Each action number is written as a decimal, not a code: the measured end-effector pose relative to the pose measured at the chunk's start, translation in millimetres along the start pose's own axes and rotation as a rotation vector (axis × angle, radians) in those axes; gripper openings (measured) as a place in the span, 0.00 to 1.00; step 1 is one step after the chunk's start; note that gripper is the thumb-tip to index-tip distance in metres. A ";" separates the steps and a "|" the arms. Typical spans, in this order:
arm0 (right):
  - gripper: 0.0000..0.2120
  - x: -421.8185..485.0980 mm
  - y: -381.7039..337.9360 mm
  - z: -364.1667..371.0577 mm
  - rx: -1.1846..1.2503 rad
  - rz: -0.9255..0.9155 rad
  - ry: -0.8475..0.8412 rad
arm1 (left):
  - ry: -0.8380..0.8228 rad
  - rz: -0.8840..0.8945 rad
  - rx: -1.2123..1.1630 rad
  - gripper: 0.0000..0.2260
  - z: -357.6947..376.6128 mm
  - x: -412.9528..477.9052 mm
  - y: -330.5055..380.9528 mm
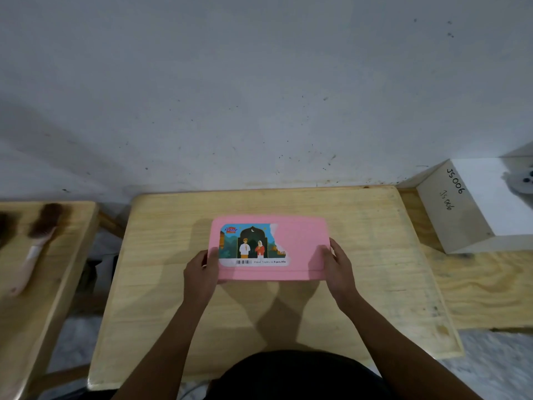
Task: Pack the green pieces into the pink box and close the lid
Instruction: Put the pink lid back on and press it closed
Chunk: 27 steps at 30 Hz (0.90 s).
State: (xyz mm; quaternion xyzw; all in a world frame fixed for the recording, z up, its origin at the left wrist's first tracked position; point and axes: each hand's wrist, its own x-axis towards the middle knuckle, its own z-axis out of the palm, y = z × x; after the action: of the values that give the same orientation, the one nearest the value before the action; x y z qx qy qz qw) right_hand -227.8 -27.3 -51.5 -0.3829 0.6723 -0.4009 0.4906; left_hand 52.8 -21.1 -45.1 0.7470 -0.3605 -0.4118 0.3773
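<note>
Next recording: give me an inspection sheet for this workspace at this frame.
Surface: pale wooden table under the pink box.
Job's things: pink box closed, torn sticker on top; green pieces not seen.
Clutter: brush on the side table; white box marked JS006 on a plywood board.
Grippers: left hand and right hand grip the box's short ends, thumbs on top.
Cables: nothing seen.
Surroundings: speckled grey wall behind.
</note>
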 end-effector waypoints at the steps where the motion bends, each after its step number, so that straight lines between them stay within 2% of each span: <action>1: 0.13 4.0 -2.6 1.4 0.003 -0.002 0.000 | 0.001 0.010 0.011 0.11 1.4 5.3 3.7; 17: 0.13 107.6 -53.7 18.0 -0.048 -0.052 -0.011 | -0.006 -0.064 0.000 0.15 33.2 86.5 51.0; 23: 0.15 117.5 -49.9 21.3 -0.081 -0.074 -0.003 | 0.015 -0.044 0.067 0.15 35.1 95.6 53.9; 27: 0.14 117.9 -49.0 21.1 -0.122 -0.087 0.002 | 0.001 -0.039 0.066 0.15 34.6 94.3 54.1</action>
State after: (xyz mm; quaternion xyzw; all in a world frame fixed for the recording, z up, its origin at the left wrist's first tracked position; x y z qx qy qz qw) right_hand -228.1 -156.8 -52.4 -0.4406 0.6787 -0.3804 0.4479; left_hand 47.5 -135.0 -43.9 0.7662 -0.3590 -0.4068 0.3444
